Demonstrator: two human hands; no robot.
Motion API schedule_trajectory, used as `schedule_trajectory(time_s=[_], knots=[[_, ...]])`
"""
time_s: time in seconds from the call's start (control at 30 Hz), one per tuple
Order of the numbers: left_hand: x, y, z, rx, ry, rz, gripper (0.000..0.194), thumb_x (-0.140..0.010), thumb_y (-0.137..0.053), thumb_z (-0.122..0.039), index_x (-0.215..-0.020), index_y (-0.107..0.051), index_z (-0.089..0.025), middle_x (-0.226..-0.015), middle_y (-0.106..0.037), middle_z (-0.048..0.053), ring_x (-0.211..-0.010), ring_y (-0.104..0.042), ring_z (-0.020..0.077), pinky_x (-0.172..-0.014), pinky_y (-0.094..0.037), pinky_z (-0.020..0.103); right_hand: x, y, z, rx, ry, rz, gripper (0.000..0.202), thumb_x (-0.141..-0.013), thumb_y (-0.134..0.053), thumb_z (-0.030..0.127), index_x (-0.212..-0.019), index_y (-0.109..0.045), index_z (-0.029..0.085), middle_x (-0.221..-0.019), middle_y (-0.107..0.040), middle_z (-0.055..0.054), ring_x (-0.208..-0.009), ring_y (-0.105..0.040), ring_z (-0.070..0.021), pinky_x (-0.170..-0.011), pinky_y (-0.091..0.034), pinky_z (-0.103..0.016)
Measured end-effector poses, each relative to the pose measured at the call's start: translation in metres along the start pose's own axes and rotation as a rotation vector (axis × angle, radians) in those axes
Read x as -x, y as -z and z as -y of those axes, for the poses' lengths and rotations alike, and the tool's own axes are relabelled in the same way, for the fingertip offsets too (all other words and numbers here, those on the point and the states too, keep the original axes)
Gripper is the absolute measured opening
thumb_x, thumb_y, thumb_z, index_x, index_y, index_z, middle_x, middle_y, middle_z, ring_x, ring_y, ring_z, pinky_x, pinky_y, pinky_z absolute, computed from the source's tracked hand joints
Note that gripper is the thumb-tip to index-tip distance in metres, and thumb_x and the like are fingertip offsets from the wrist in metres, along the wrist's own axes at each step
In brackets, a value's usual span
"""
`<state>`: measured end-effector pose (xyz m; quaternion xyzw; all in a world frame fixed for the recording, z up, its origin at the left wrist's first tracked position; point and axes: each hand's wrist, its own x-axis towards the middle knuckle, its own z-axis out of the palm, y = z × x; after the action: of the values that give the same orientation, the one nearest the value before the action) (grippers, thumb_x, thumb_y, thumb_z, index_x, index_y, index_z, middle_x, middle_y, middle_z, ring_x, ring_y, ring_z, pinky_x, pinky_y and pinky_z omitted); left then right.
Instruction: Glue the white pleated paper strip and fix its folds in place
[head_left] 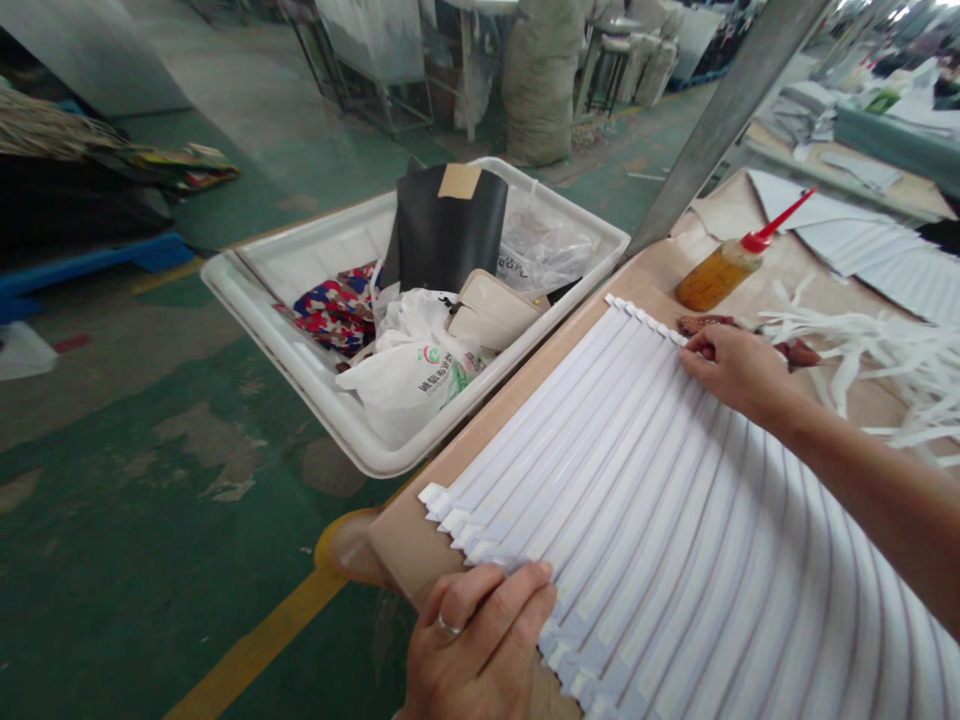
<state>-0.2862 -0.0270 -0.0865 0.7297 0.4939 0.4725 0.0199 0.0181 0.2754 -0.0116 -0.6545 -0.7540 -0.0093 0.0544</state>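
Note:
A white pleated sheet [637,480], its narrow folds running side by side, lies over the brown-covered table. At its near edge my left hand [480,635], with a ring on one finger, is closed, fingertips pressed together on the folded ends; its thumb is hidden. My right hand [727,365] pinches the far edge between thumb and fingers. Small folded tabs line both edges of the sheet. Just beyond my right hand lies a brown patterned item [705,324], partly covered by it. Near that is a bottle of amber liquid [716,277] with a red nozzle, leaning over.
Left of the table [409,530] stands a white tub [300,400] holding bags, black sheet material and patterned cloth. A metal post [720,120] rises at the table's far side. White strips [847,350] and more pleated pieces [862,235] lie to the right.

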Motion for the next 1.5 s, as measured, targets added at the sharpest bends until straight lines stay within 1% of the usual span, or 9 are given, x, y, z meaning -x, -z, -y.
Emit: schedule_trajectory(time_s=[0.3, 0.4, 0.6, 0.87, 1.0, 1.13, 1.23, 1.4, 1.5], knots=[[0.001, 0.001, -0.001, 0.002, 0.008, 0.015, 0.041, -0.11, -0.04, -0.013, -0.122, -0.079, -0.016, -0.122, -0.082, 0.007, -0.111, -0.063, 0.0216, -0.099, -0.043, 0.036, -0.007, -0.007, -0.003, -0.038, -0.03, 0.045, 0.017, -0.086, -0.063, 0.037, -0.084, -0.071, 0.022, -0.08, -0.073, -0.008, -0.072, -0.065, -0.0247, -0.067, -0.043, -0.036], [-0.003, 0.003, -0.002, 0.014, 0.019, 0.031, 0.04, -0.108, -0.041, -0.011, -0.124, -0.077, -0.016, -0.123, -0.081, 0.006, -0.112, -0.063, 0.0209, -0.1, -0.043, 0.035, -0.004, -0.008, -0.004, -0.074, 0.045, -0.055, 0.014, -0.087, -0.063, 0.032, -0.09, -0.072, 0.021, -0.096, -0.076, -0.011, -0.084, -0.069, -0.0272, -0.074, -0.049, -0.038], [-0.006, 0.006, -0.005, 0.024, 0.032, 0.091, 0.039, -0.107, -0.042, -0.008, -0.125, -0.075, -0.017, -0.127, -0.079, 0.005, -0.115, -0.061, 0.0217, -0.105, -0.042, 0.035, 0.043, -0.008, 0.007, -0.073, 0.414, -0.219, 0.032, -0.106, -0.053, 0.04, -0.105, -0.078, 0.019, -0.12, -0.077, -0.016, -0.116, -0.067, -0.0332, -0.099, -0.049, -0.047], [-0.012, 0.014, -0.003, -0.037, -0.035, 0.186, 0.04, -0.107, -0.042, -0.005, -0.131, -0.071, -0.016, -0.13, -0.076, 0.006, -0.119, -0.058, 0.024, -0.11, -0.041, 0.038, 0.101, -0.006, 0.024, -0.181, 0.481, -0.255, 0.031, -0.11, -0.053, 0.036, -0.123, -0.077, 0.021, -0.13, -0.079, -0.012, -0.124, -0.067, -0.0299, -0.102, -0.048, -0.047], [-0.016, 0.023, -0.005, -0.021, -0.059, 0.189, 0.04, -0.102, -0.047, 0.001, -0.133, -0.068, -0.014, -0.133, -0.072, 0.01, -0.125, -0.059, 0.0235, -0.113, -0.043, 0.037, 0.131, 0.002, -0.025, -0.155, 0.491, -0.189, 0.03, -0.109, -0.054, 0.037, -0.123, -0.076, 0.023, -0.124, -0.079, -0.011, -0.119, -0.069, -0.0275, -0.101, -0.049, -0.043], [-0.014, 0.03, -0.013, -0.001, -0.014, 0.109, 0.037, -0.101, -0.049, 0.003, -0.128, -0.068, -0.014, -0.128, -0.068, 0.011, -0.123, -0.061, 0.0214, -0.11, -0.046, 0.036, 0.125, 0.006, -0.12, -0.02, -0.088, -0.094, 0.034, -0.104, -0.05, 0.038, -0.112, -0.078, 0.021, -0.119, -0.079, -0.014, -0.108, -0.071, -0.029, -0.095, -0.05, -0.04], [-0.012, 0.032, -0.024, -0.005, 0.005, 0.088, 0.036, -0.101, -0.05, 0.003, -0.125, -0.069, -0.015, -0.123, -0.068, 0.01, -0.119, -0.062, 0.0192, -0.108, -0.047, 0.032, 0.104, 0.004, -0.167, 0.019, -0.308, -0.07, 0.037, -0.101, -0.049, 0.043, -0.101, -0.077, 0.018, -0.103, -0.078, -0.018, -0.086, -0.068, -0.0297, -0.076, -0.047, -0.042], [-0.013, 0.031, -0.049, 0.031, 0.022, 0.067, 0.037, -0.1, -0.048, 0.001, -0.123, -0.069, -0.017, -0.115, -0.07, 0.009, -0.112, -0.065, 0.0187, -0.103, -0.054, 0.031, 0.073, 0.001, -0.175, -0.008, -0.32, -0.052, 0.028, -0.092, -0.058, 0.042, -0.07, -0.06, 0.024, -0.085, -0.072, -0.018, -0.074, -0.061, -0.0274, -0.069, -0.042, -0.042], [-0.012, 0.029, -0.063, 0.09, 0.074, 0.069, 0.036, -0.1, -0.047, -0.001, -0.123, -0.068, -0.018, -0.113, -0.072, 0.01, -0.107, -0.069, 0.0199, -0.097, -0.059, 0.033, 0.081, 0.014, -0.167, -0.003, -0.26, -0.074, 0.026, -0.091, -0.057, 0.037, -0.066, -0.056, 0.027, -0.084, -0.07, -0.018, -0.071, -0.06, -0.0273, -0.066, -0.04, -0.043]])
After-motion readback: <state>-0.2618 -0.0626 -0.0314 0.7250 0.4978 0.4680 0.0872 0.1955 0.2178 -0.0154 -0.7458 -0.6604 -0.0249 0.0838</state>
